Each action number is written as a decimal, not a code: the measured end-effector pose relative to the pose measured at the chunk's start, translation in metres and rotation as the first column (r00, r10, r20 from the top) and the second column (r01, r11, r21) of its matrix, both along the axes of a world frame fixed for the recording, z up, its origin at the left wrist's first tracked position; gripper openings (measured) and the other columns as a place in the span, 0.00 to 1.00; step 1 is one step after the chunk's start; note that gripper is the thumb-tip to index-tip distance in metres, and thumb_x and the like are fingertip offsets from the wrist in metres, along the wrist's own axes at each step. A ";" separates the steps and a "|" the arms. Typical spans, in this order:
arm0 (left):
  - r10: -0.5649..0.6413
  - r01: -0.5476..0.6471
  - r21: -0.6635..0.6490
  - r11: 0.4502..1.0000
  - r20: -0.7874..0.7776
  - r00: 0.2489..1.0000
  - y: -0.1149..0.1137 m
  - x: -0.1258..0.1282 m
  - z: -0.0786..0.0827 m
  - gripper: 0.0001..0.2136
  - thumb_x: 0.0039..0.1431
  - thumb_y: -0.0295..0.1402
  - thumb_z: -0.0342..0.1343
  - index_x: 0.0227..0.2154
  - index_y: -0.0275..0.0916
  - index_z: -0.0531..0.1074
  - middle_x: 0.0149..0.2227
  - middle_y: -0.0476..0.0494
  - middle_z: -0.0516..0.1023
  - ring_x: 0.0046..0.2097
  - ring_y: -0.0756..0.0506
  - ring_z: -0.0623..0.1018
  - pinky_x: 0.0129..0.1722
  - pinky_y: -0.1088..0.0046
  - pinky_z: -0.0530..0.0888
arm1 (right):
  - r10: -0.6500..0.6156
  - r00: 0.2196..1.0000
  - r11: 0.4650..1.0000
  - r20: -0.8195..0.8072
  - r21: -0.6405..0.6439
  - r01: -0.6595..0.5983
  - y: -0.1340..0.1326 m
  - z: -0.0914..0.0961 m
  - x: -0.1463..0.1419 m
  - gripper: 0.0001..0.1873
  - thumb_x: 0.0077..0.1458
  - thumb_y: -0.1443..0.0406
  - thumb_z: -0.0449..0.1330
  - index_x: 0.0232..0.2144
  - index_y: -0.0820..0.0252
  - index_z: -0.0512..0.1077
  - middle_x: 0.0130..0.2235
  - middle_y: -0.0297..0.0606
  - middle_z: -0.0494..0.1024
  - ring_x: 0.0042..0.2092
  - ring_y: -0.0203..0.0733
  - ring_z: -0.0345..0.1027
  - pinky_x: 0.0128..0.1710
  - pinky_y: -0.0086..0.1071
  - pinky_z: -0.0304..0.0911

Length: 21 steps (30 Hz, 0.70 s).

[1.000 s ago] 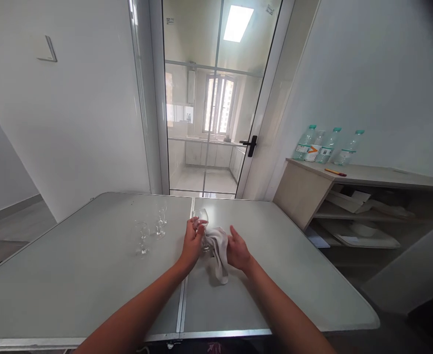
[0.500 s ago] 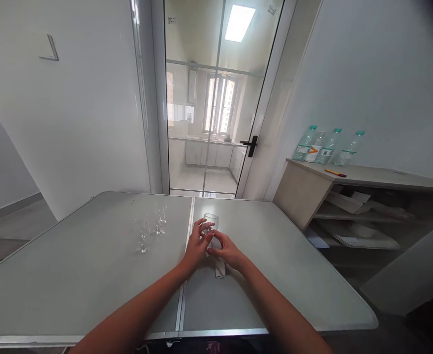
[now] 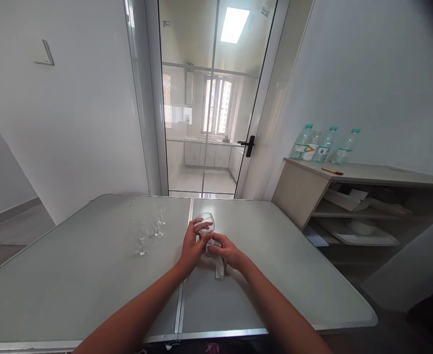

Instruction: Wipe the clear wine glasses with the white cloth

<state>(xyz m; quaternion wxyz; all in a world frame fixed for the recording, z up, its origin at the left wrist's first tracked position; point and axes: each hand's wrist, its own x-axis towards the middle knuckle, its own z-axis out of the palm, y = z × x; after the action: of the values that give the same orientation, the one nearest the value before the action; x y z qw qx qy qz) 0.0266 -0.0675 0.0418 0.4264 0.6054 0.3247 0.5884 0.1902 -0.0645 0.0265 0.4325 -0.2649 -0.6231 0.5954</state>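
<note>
A clear stemmed glass [image 3: 208, 220] is held above the table in front of me, its bowl upward and slightly tilted. My left hand [image 3: 195, 242] is closed around the glass's bowl from the left, fingers curled over its near side. My right hand [image 3: 227, 250] pinches a white cloth [image 3: 220, 269] against the lower part of the glass, and a folded end of the cloth hangs below the fingers. The stem and base are mostly hidden by hands and cloth. To the left stand more clear stemmed glasses [image 3: 141, 239] on the table.
The grey folding table [image 3: 91, 285] has a metal seam down its middle. A wooden shelf unit [image 3: 301, 191] stands at the right, with several green-capped plastic bottles [image 3: 323, 147] and an orange-yellow pen-like object [image 3: 332, 171] on top. Beyond the table is a glass door [image 3: 187, 172].
The glass has tilted and shifted slightly left within my hands. My left fingers have slid a little around the bowl, and my view has turned slightly.
</note>
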 end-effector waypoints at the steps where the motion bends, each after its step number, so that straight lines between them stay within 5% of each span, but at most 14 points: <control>1: 0.011 -0.011 0.020 1.000 -0.014 1.000 -0.001 -0.001 0.001 0.21 0.61 0.42 0.61 0.54 0.44 0.65 0.56 0.37 0.76 0.54 0.41 0.77 0.54 0.59 0.73 | -0.006 1.000 0.999 0.024 0.045 0.005 0.000 0.002 0.000 0.23 0.54 0.55 0.69 0.50 0.57 0.76 0.46 0.39 0.79 0.45 0.45 0.71 0.48 0.36 0.63; 5: 0.057 -0.046 0.080 0.996 -0.129 0.990 -0.002 -0.002 0.001 0.18 0.60 0.40 0.61 0.51 0.43 0.71 0.58 0.37 0.73 0.56 0.39 0.76 0.58 0.56 0.70 | -0.043 0.996 0.991 0.080 0.131 0.033 0.000 0.007 0.002 0.18 0.53 0.55 0.70 0.43 0.59 0.78 0.41 0.37 0.79 0.42 0.45 0.70 0.45 0.35 0.63; 9: 0.013 -0.002 0.090 0.996 -0.123 0.992 0.001 -0.001 -0.003 0.23 0.57 0.41 0.64 0.54 0.43 0.68 0.54 0.37 0.77 0.55 0.38 0.77 0.55 0.57 0.72 | -0.003 0.999 1.000 0.032 -0.005 0.004 0.002 0.002 0.008 0.18 0.50 0.55 0.72 0.38 0.62 0.79 0.36 0.36 0.79 0.36 0.41 0.70 0.39 0.32 0.63; 15: -0.071 0.070 -0.035 0.997 -0.019 0.997 0.002 -0.003 0.005 0.25 0.60 0.48 0.61 0.54 0.43 0.64 0.52 0.35 0.79 0.45 0.42 0.79 0.45 0.62 0.76 | 0.066 0.991 0.978 -0.121 -0.191 -0.088 0.002 -0.004 0.012 0.25 0.54 0.50 0.68 0.46 0.62 0.79 0.35 0.38 0.80 0.33 0.39 0.72 0.36 0.32 0.65; 21: 0.069 -0.022 0.183 0.983 -0.252 0.965 0.003 -0.006 -0.011 0.23 0.55 0.34 0.64 0.54 0.45 0.69 0.55 0.38 0.75 0.56 0.38 0.76 0.57 0.56 0.71 | -0.175 0.983 0.978 0.049 0.120 0.168 0.007 -0.005 0.007 0.19 0.47 0.58 0.74 0.40 0.61 0.80 0.38 0.38 0.81 0.38 0.45 0.73 0.40 0.35 0.66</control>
<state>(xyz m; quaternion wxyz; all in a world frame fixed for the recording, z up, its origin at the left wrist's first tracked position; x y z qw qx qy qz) 0.0210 -0.0642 0.0306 0.3111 0.7047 0.3369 0.5413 0.1971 -0.0574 0.0220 0.4781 -0.3099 -0.6439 0.5107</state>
